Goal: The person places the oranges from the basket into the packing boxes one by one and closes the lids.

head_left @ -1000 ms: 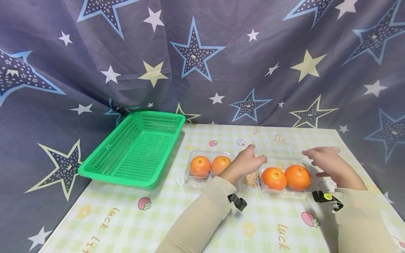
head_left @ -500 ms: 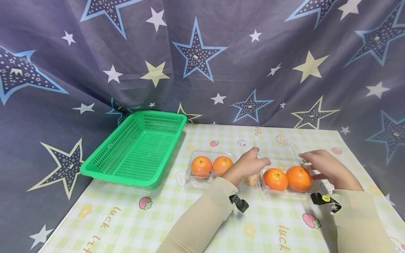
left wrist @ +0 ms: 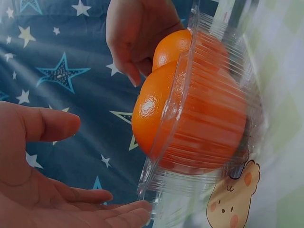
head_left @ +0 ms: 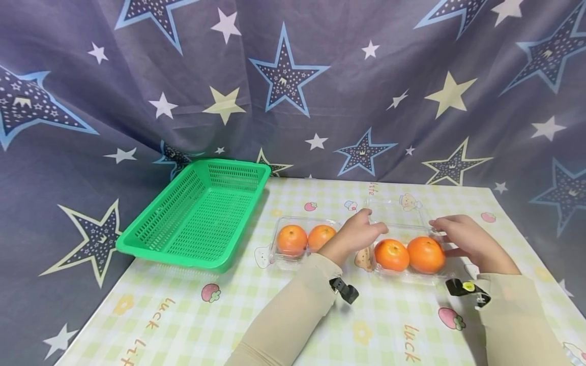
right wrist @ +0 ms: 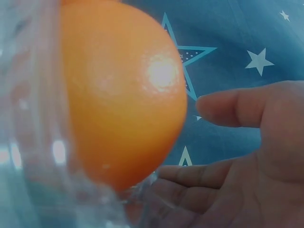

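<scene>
A clear plastic fruit box (head_left: 412, 277) stands on the table at the right, its transparent lid (head_left: 397, 212) folded back behind it. Two oranges, a left one (head_left: 391, 255) and a right one (head_left: 426, 255), sit side by side in it. My left hand (head_left: 357, 235) is at the box's back left corner, thumb spread away; in the left wrist view its straight fingertips (left wrist: 140, 211) are right at the rim. On the other side my right hand (head_left: 469, 243) has its extended fingers (right wrist: 190, 187) along the box's right edge, below the right orange.
A second clear box (head_left: 285, 263) with two oranges (head_left: 292, 240) lies left of my left hand, partly behind my forearm. An empty green plastic basket (head_left: 215, 218) stands at the far left. A star-patterned curtain (head_left: 316, 91) hangs behind the checkered tablecloth (head_left: 192, 325).
My right hand has come in leftward to the box's right side. The box with its two oranges has shifted slightly left. My left hand has stayed near the back left corner.
</scene>
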`<state>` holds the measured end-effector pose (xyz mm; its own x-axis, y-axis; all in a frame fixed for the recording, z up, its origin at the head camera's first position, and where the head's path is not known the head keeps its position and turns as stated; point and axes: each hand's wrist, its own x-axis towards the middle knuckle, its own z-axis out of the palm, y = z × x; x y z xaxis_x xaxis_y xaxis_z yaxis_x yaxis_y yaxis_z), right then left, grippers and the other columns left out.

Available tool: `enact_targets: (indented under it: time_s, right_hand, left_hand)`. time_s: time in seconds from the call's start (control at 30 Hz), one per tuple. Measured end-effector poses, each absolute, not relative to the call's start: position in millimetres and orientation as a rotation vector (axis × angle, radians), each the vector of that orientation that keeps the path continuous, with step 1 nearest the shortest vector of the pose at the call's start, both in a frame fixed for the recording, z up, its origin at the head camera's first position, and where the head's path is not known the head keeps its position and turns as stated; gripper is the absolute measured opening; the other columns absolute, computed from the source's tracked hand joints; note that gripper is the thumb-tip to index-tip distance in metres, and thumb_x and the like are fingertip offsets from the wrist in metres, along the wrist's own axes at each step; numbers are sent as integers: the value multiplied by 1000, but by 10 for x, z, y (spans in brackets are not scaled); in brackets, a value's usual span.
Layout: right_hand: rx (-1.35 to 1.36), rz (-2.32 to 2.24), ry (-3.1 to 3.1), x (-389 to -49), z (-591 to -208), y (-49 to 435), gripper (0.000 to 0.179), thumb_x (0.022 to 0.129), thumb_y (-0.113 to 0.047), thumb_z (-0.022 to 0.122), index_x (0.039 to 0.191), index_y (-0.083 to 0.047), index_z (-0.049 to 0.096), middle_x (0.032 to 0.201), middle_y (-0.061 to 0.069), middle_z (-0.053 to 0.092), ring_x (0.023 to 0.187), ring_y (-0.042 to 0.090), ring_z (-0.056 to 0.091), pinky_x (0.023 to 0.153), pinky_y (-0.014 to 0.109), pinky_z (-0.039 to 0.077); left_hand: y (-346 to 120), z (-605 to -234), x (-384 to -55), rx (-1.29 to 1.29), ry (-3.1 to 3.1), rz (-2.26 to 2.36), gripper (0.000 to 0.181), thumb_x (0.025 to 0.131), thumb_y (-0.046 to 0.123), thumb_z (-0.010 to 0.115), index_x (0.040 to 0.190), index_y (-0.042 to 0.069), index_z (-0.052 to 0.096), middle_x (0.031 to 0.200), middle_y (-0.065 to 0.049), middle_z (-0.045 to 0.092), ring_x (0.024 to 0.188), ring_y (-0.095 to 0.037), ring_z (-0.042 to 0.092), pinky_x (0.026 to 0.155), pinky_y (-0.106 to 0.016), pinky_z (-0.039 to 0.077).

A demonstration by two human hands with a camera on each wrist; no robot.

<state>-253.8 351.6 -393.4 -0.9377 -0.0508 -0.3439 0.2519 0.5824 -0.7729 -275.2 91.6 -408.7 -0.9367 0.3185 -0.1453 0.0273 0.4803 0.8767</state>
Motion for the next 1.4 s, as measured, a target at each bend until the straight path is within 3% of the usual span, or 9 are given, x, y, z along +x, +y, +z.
enact_targets:
  time_s: [0.5,0.97,1.4]
  right_hand:
    - [112,-1321,2547,-2570,-3963,3537,76,109,-40,39,158,13,18,161,37,26,140,54,43,102,56,53]
    - [106,-1313,2586,-2577,-3986,3530,74,109,-39,38,159,12,18,161,37,27,140,55,42,103,56,52]
    - [108,-1381,2617,-2594,-4037,3518,71,109,-37,38,156,15,25,157,38,35,135,51,51,85,31,61]
  left_hand:
    - [890,-4063,-2770,275,2451,1517,71,90,36,66,153,10,46,155,-12,52,138,-27,54,115,-43,44]
    - [870,-4050,-2794,202,2325,1708,65,86,30,70,146,14,50,156,-14,49,140,-28,50,115,-46,42]
    - [861,-4046,-2802,204,2293,1796,60,85,26,73,141,15,53,147,-12,54,131,-25,54,110,-42,46]
